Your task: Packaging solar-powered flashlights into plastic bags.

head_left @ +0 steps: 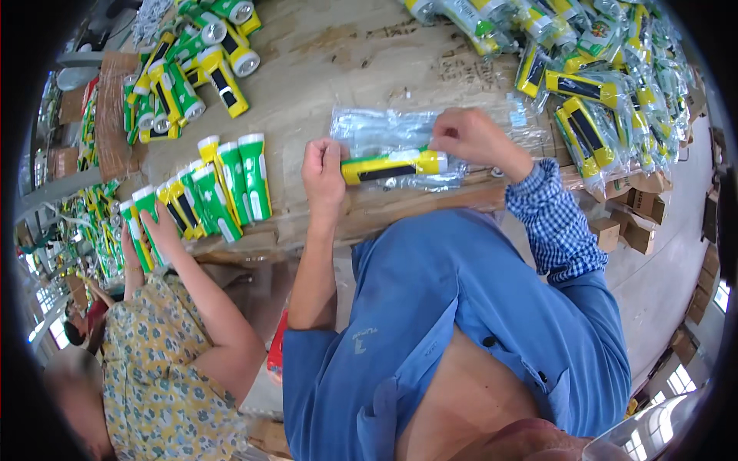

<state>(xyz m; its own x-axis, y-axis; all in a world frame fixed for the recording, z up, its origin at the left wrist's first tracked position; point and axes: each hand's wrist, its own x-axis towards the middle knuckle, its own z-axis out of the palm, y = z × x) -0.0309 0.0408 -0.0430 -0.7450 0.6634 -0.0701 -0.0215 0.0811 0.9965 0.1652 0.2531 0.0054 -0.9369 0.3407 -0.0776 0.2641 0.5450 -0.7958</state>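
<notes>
A yellow and green flashlight (pixel 392 167) with a dark panel on its side lies level in front of me. My left hand (pixel 324 170) is closed at its left end, the thumb pressed against the fingers. Over the flashlight's white right end, my right hand (pixel 475 137) is closed in a pinch; what its fingertips hold is too small to make out. Clear plastic bags (pixel 377 127) lie flat behind and beneath the flashlight, and shiny film shows around its right end.
Bagged flashlights (pixel 596 92) are heaped at the right on the cardboard-covered table (pixel 307 69). Loose flashlights (pixel 219 58) lie at the far left. Nearer, a row of flashlights (pixel 223 184) stands beside a co-worker's hands (pixel 163 230). Cardboard boxes (pixel 638 223) sit beyond the table's right end.
</notes>
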